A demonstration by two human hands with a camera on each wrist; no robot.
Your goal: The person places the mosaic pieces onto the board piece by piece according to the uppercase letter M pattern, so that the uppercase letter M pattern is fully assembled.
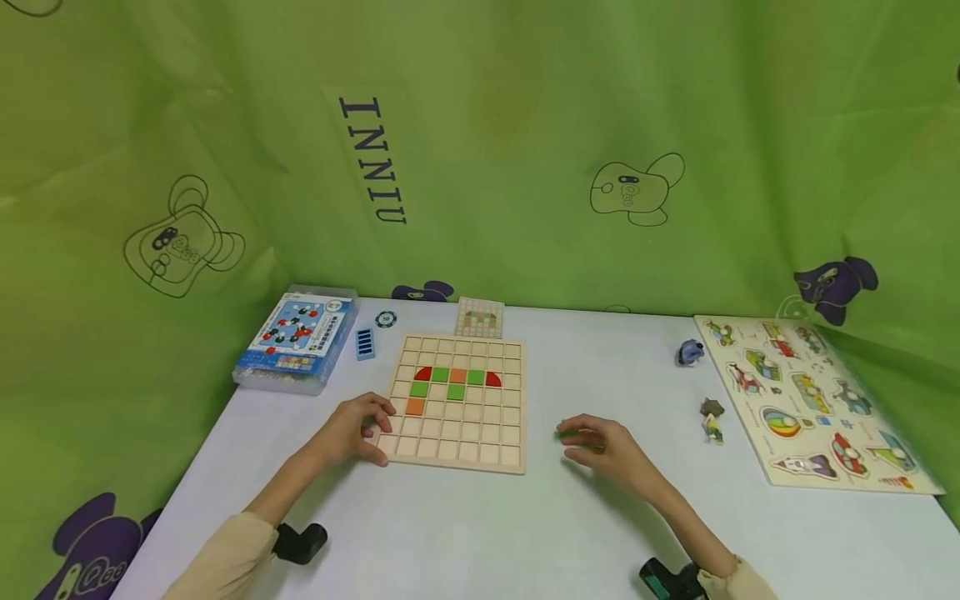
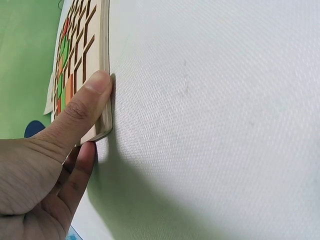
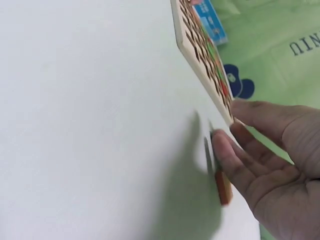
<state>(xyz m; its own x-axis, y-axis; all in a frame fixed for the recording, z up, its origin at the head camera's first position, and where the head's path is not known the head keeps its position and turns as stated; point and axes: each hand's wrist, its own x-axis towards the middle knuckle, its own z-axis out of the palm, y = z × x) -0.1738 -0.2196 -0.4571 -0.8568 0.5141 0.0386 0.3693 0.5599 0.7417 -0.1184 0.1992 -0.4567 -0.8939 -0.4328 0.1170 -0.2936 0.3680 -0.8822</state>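
Observation:
A wooden grid board [image 1: 465, 433] lies flat, with several green, orange and red pieces set in its squares. Two red rounded pieces [image 1: 492, 380] end the upper coloured row; an orange square [image 1: 415, 407] sits lowest, at the left. My left hand [image 1: 351, 429] grips the board's near left corner, thumb [image 2: 87, 102] over the edge and fingers beside it. To the right of the board, my right hand [image 1: 607, 450] has curled fingers, with a small green piece [image 1: 562, 432] showing at the fingertips. An orange piece [image 3: 223, 188] appears beside the thumb in the right wrist view, partly hidden.
Behind the board lies a pattern card [image 1: 480, 317]. At the left are a boxed set [image 1: 300, 337], a blue striped tile [image 1: 364, 343] and a round chip [image 1: 386, 319]. A picture puzzle board [image 1: 813, 408] and two small figures [image 1: 690, 352] [image 1: 712, 419] lie at the right.

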